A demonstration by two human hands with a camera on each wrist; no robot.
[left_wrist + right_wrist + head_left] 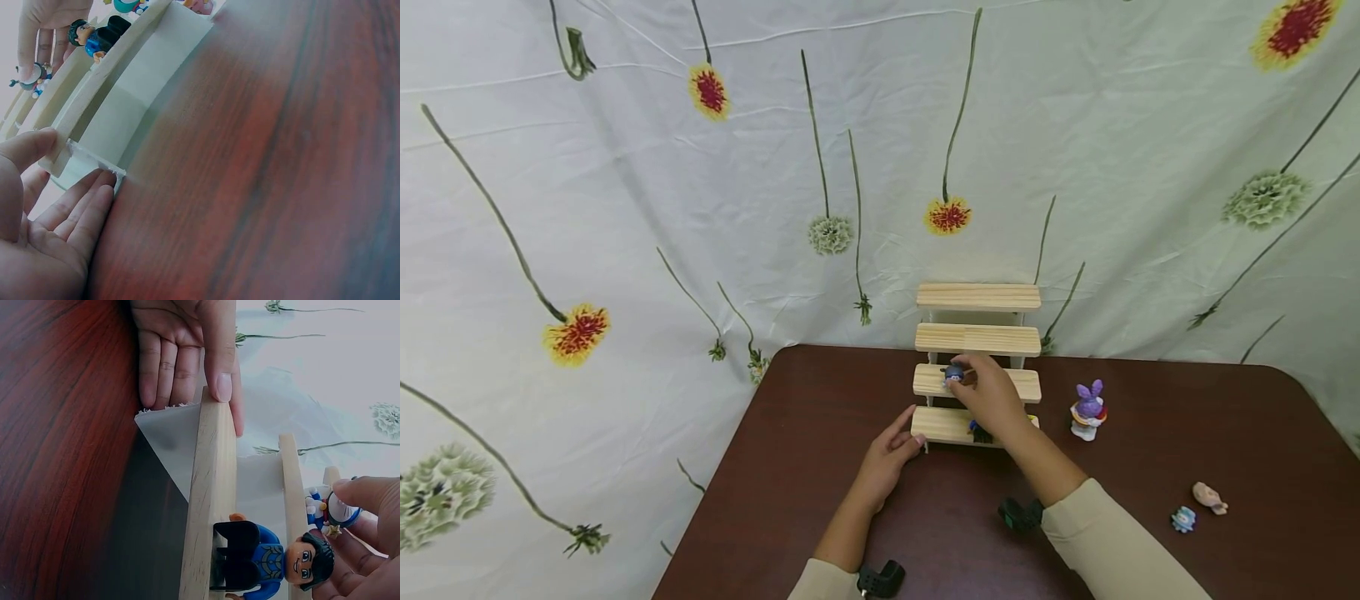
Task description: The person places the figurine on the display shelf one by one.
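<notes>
A stepped wooden display shelf (976,338) with pale boards and white side panels stands at the back of the table. My left hand (883,468) holds the left end of its lowest board, thumb on the wood and index finger behind, as the right wrist view shows. With thumb and fingers, my right hand (992,398) pinches a small blue-and-white figurine (340,511) at the second board from the bottom. On the lowest board stands a toy figure (262,559) with black hair, blue top and black legs. My right forearm partly hides that board in the head view.
A purple rabbit-eared figurine (1087,410) stands right of the shelf. Nearer the front right lie a small blue figurine (1183,519) and a pinkish one (1210,497). A white flowered cloth (880,167) hangs behind the dark red-brown table (820,400).
</notes>
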